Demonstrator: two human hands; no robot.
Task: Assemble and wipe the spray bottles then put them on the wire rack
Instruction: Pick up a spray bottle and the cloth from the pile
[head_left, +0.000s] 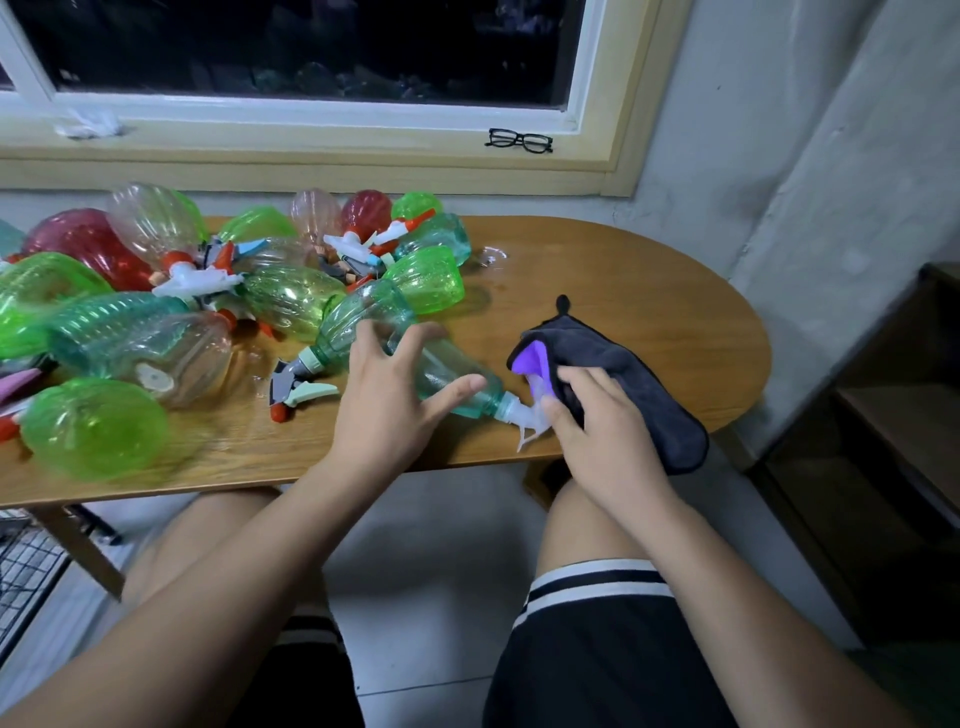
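- Sitting at an oval wooden worktop (597, 270), a person works with both hands near its front edge, right of the middle.
- Left hand (384, 400): fingers (415, 335) splayed wide over a teal spray bottle (452, 371), thumb lying along the bottle's side. Motion blur; cannot tell how firmly the hand bears on it.
- Teal spray bottle: lies on its side close to the front edge, base toward the pile, white spray head (524, 415) pointing to the right end of the worktop.
- Right hand (602, 436): fingers curled round a grey cloth (634, 379) with a purple inner face, held against the white spray head. The rest of the cloth lies on the worktop, and part hangs over the front edge.
- Second teal bottle (358, 322) with a pale green trigger lies just behind the left hand.
- Pile of bottles (156, 291), green, red, clear and teal, some with trigger heads, covers the left half of the worktop; one green bottle (93, 426) lies at the front left edge.
- Wire rack (26, 571): partly in view on the floor below the left end.
- Black glasses (518, 140) rest on the window sill behind.
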